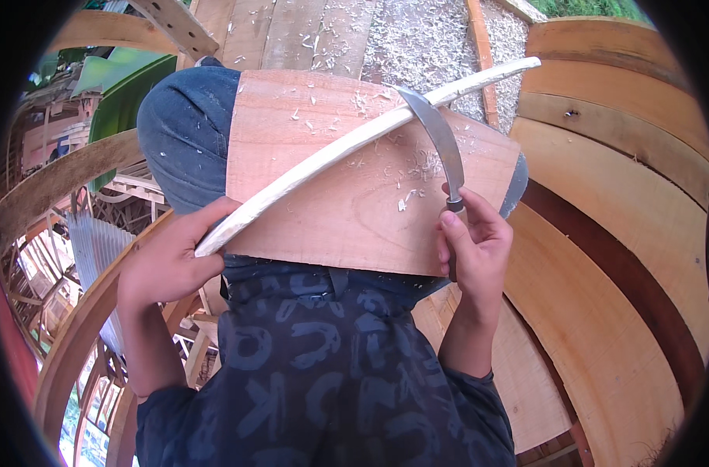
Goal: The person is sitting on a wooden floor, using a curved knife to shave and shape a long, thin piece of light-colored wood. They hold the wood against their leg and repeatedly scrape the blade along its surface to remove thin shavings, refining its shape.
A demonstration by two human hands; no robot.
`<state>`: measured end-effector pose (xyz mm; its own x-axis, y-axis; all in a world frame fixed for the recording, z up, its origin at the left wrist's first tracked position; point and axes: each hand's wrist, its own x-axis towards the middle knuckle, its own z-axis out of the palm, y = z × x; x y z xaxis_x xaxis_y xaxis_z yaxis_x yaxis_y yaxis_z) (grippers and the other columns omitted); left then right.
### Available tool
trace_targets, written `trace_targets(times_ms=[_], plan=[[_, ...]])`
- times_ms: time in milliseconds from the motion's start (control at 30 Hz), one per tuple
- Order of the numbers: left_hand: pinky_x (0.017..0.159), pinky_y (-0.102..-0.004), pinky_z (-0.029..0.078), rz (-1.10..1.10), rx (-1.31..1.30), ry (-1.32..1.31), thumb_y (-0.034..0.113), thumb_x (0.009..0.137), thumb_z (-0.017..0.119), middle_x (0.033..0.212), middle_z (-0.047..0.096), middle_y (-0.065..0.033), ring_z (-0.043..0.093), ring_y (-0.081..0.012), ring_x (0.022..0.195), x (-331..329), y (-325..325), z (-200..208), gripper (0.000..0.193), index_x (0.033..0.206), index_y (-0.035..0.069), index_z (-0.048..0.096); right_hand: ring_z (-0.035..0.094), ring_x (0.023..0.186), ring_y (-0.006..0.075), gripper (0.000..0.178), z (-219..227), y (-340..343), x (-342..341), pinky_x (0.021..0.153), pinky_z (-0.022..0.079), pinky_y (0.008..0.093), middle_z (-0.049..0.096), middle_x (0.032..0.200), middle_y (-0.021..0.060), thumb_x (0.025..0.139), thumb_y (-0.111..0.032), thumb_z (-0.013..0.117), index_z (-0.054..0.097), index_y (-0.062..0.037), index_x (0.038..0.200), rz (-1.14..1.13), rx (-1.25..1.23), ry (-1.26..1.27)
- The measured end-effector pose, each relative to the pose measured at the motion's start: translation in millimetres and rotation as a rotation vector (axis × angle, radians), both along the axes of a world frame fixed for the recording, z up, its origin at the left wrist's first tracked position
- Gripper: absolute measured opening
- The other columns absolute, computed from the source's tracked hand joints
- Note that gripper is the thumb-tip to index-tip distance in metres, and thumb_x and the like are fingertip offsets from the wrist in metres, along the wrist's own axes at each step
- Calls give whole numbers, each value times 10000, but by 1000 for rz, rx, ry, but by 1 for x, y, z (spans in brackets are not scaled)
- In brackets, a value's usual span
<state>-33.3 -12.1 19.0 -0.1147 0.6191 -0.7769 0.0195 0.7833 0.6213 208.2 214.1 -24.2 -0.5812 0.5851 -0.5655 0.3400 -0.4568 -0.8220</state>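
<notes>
A long, pale, peeled stick (323,159) slants across a wooden board (308,226) that rests over my lap. My left hand (175,253) is closed round the stick's near end, at the board's left edge. In my right hand (475,241) is a sickle (440,136), gripped at its dark handle. Its curved metal blade points away from me, and the blade's tip end crosses the stick beyond the middle. Thin wood shavings (405,198) lie scattered on the board around the blade.
Many shavings cover the floor (417,39) ahead, beside an upright reddish wooden strip (483,62). Curved plank walls (611,226) rise on the right. At left, a curved wooden beam (82,350) passes near my elbow, with a corrugated sheet (98,249) and green leaves (129,101) beyond.
</notes>
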Motion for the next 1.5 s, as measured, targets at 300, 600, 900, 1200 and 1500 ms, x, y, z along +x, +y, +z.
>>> trace_targets(times_ms=[300,600,900,1200,1500], plan=[[815,-287,432,-10,-65,-17,-10,669,486,914,566,-100,528,-185,864,-2,7,1,595,1263,35,487,496,470,36,394,6,1,-8,390,363,184,580,676,11,871,-29,665,546,110,1220,92,12,-45],[795,-296,444,-19,-37,4,19,668,496,900,571,-110,543,-198,839,-3,2,-5,591,1259,38,491,519,547,29,405,4,-11,-7,447,399,182,639,824,48,857,-12,672,555,100,1228,203,67,-75],[818,-290,436,-4,-12,-16,21,664,495,928,565,-114,535,-184,872,-2,2,-6,574,1238,31,499,513,533,27,353,-2,15,-12,465,389,174,626,775,32,877,-21,656,578,97,1200,-60,106,-53],[762,-307,452,-37,9,94,15,668,512,842,562,-128,552,-208,787,4,4,-7,564,1231,50,498,483,485,36,304,1,11,-13,386,371,195,584,733,28,894,-48,643,595,94,1159,-101,65,-42],[738,-352,474,-41,37,184,35,675,519,811,593,-189,603,-308,740,10,4,-6,556,1231,46,492,495,512,25,336,2,-7,-8,441,390,186,626,750,35,887,-52,650,584,104,1178,130,109,-55]])
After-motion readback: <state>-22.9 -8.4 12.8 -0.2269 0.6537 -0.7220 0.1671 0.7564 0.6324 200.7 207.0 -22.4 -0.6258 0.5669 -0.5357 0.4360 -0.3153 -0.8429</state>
